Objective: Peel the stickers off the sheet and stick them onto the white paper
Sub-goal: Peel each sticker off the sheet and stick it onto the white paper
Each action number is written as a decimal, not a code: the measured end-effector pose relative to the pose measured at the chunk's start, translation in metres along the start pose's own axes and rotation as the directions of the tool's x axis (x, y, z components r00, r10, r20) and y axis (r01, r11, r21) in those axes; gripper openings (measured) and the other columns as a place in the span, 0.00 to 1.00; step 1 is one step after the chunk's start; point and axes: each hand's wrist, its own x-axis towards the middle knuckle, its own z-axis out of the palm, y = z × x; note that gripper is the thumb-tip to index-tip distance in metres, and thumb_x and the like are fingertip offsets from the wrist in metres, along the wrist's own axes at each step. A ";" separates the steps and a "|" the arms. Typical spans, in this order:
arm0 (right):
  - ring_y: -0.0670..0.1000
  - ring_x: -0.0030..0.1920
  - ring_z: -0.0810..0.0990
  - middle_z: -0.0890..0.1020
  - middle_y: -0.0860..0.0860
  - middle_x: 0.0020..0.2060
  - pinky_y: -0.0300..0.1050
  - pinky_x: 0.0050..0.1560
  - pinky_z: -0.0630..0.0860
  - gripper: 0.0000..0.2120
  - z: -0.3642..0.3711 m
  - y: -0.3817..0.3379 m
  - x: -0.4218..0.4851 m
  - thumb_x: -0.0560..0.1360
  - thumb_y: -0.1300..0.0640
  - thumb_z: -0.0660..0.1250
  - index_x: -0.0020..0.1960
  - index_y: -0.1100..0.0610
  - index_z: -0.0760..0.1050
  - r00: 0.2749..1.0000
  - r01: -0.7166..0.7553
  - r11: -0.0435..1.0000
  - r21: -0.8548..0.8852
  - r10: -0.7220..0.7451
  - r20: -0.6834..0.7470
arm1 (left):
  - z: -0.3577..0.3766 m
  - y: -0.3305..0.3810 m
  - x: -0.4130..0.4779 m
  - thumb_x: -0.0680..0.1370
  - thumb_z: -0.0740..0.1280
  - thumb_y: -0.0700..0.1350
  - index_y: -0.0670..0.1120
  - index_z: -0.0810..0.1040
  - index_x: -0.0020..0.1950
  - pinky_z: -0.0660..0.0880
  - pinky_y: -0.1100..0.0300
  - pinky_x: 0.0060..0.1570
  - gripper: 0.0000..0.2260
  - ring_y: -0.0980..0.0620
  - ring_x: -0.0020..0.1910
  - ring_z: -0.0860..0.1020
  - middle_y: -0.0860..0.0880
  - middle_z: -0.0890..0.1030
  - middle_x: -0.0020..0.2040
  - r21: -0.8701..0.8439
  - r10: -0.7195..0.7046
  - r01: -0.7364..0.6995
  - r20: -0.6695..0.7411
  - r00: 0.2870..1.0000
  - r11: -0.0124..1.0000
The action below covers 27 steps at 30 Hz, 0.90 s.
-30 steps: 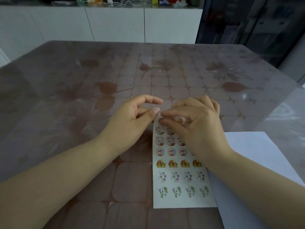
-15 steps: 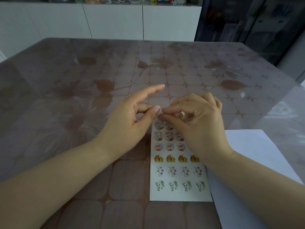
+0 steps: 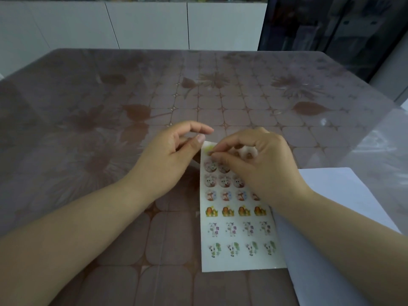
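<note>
A sticker sheet [image 3: 239, 226] with rows of small cartoon stickers lies on the table, its long side running away from me. My left hand [image 3: 167, 160] holds the sheet's far left corner, thumb on top, and that corner is lifted a little. My right hand [image 3: 260, 166] covers the top rows, its thumb and forefinger pinching at a sticker [image 3: 210, 153] near the top left. The white paper [image 3: 331, 217] lies to the right, partly under my right forearm and the sheet's right edge.
The table [image 3: 154, 102] has a glossy brown cover with a tile and flower pattern. White cabinets [image 3: 145, 25] stand beyond its far edge. A dark glass cabinet [image 3: 331, 29] stands at the back right.
My left hand's forefinger has curled down again toward the sheet's corner. My right hand's pinch has shifted slightly left on the top row. The sheet's far corner now shows lifted.
</note>
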 end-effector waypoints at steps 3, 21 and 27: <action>0.39 0.39 0.79 0.82 0.42 0.35 0.28 0.40 0.73 0.04 -0.004 -0.002 0.002 0.69 0.54 0.73 0.38 0.46 0.80 0.981 -0.186 0.966 0.179 0.173 0.085 | 0.000 0.004 0.000 0.71 0.71 0.52 0.51 0.80 0.50 0.77 0.62 0.48 0.10 0.55 0.42 0.83 0.51 0.85 0.41 0.003 -0.050 0.050 0.068 0.996 0.999; 0.40 0.34 0.75 0.80 0.40 0.28 0.37 0.39 0.67 0.05 -0.089 -0.019 0.012 0.64 0.49 0.75 0.36 0.49 0.82 0.744 -0.456 0.844 -0.283 0.536 0.399 | 0.001 -0.002 0.000 0.74 0.70 0.37 0.58 0.73 0.55 0.79 0.60 0.43 0.17 0.53 0.40 0.80 0.52 0.79 0.50 0.109 -0.011 0.004 0.067 0.998 0.994; 0.52 0.40 0.76 0.83 0.60 0.45 0.50 0.47 0.75 0.09 -0.072 0.009 -0.014 0.66 0.53 0.75 0.41 0.58 0.82 0.720 -0.596 0.780 -0.192 0.625 0.303 | 0.000 -0.005 0.000 0.76 0.67 0.38 0.59 0.75 0.54 0.80 0.53 0.47 0.15 0.55 0.45 0.82 0.54 0.81 0.51 0.033 -0.036 0.035 0.033 0.999 0.999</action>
